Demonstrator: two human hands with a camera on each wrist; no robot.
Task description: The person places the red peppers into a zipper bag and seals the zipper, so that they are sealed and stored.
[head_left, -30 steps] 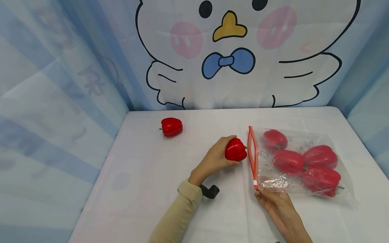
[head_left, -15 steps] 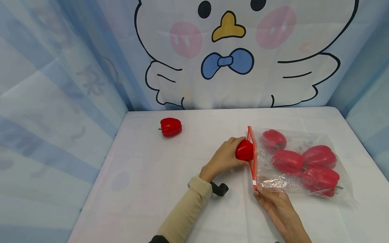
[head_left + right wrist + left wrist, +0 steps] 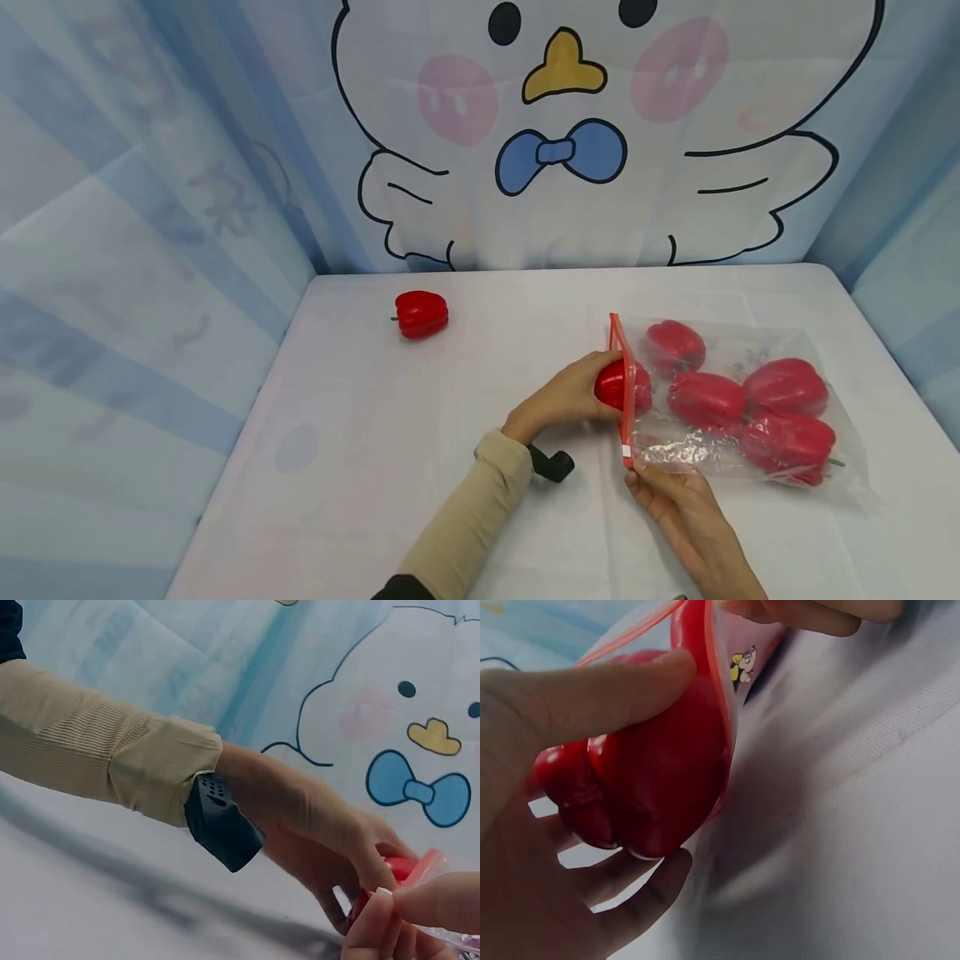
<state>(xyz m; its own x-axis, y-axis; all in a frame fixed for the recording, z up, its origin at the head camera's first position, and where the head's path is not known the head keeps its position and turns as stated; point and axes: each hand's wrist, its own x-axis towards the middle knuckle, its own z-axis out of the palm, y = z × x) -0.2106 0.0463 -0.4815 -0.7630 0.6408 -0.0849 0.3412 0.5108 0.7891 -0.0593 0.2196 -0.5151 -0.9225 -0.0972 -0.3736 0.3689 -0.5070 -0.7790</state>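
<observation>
My left hand (image 3: 564,397) grips a red bell pepper (image 3: 613,385) and holds it halfway through the red-zippered mouth of a clear plastic bag (image 3: 738,492). In the left wrist view the pepper (image 3: 652,780) sits between my thumb and fingers (image 3: 592,697), with the bag's red rim (image 3: 716,682) over it. My right hand (image 3: 678,500) pinches the near corner of the bag's mouth (image 3: 628,454). Several red peppers (image 3: 750,396) lie inside the bag. The right wrist view shows my right fingertips (image 3: 375,922) pinching the bag edge beside the left hand (image 3: 330,840).
Another red bell pepper (image 3: 422,314) lies alone at the back left of the white table (image 3: 360,433). A cartoon bird backdrop (image 3: 562,125) stands behind the table, and blue curtains close in both sides. A black wrist camera mount (image 3: 553,464) sits on the left sleeve.
My left hand has carried the pepper rightward, from just outside the bag's mouth to partway inside it. My right hand has stayed pinching the bag's corner.
</observation>
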